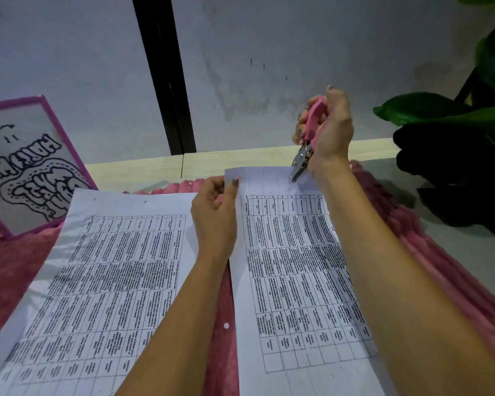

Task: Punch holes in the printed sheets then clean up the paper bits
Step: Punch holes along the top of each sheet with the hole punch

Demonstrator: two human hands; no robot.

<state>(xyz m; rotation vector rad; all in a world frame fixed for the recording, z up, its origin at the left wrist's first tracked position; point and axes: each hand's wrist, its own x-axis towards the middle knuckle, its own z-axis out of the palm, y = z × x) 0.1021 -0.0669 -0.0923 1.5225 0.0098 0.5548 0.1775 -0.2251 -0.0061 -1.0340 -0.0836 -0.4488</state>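
The hole punch point(309, 132) is the plier kind: chunky pink plastic handles and a shiny metal nose. That nose sits right at the far margin of the right-hand sheet point(295, 281); I can't tell if the paper is actually between the jaws. The right hand point(330, 132) is wrapped round the handles. The left hand point(215, 212) pinches the sheet's far left corner, thumb on top.

The sheet is plain white paper with a printed table in dense rows, the text too small and blurry to read. A second sheet point(103, 281) of the same sort lies flat to the left, angled, with its near corners running out of view.

Between the two is a narrow strip of fuzzy pink cloth point(223, 361) with one round white paper bit point(226, 325) on it.

At far left a board point(26, 167) with a purple border leans up. It has bubbly graffiti lettering I can't make out. Just past the sheets runs a pale wood-grain ledge point(240, 161), then a grey wall point(269, 52) with a black strip point(163, 81). A plant point(440, 110) with dark glossy leaves crowds the right side, close to the punch hand.
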